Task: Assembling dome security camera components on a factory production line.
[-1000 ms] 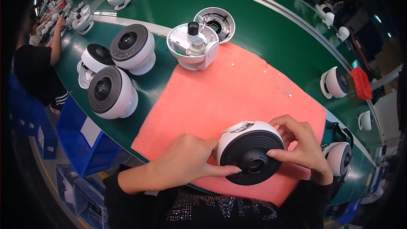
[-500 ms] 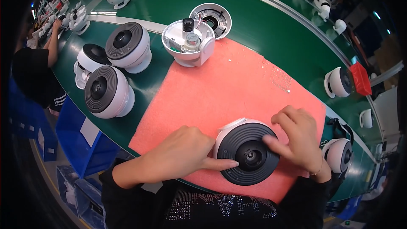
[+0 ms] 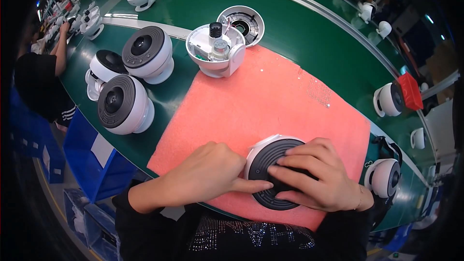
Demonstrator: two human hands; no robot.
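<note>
Head view: looks down over a green workbench (image 3: 299, 38) with a salmon-pink foam mat (image 3: 270, 101) laid near the front edge.
Main unit: white dome camera (image 3: 275, 171) with ribbed black front ring, lying face up on front part of mat, close to body.
Left hand (image 3: 208, 171): fingers together, index tip pressed against left rim of black ring, likely bracing housing against sliding.
Right hand (image 3: 316, 176): spread flat across black front, fingertips pushing down on ring; neither hand wrapped around unit, both pressing.
Mat: soft surface under unit, probably cushioning the white shell from scratches.
Open housing (image 3: 216, 50): white bowl-shaped shell at mat's far corner, inner motor and wiring exposed, set upright so the parts stay inside.
Round base plate (image 3: 241, 19): just behind open housing, on green surface.
Finished units (image 3: 129, 84): three white-and-black domes grouped left of mat, within left reach.
Red tray (image 3: 411, 92): small, at right edge, beside another white dome (image 3: 386, 100).
Blue bins (image 3: 92, 162): below bench at left; pale rectangular label on one, print too small to tell.
Co-worker (image 3: 41, 82): dark sleeve, far left, apart.
</note>
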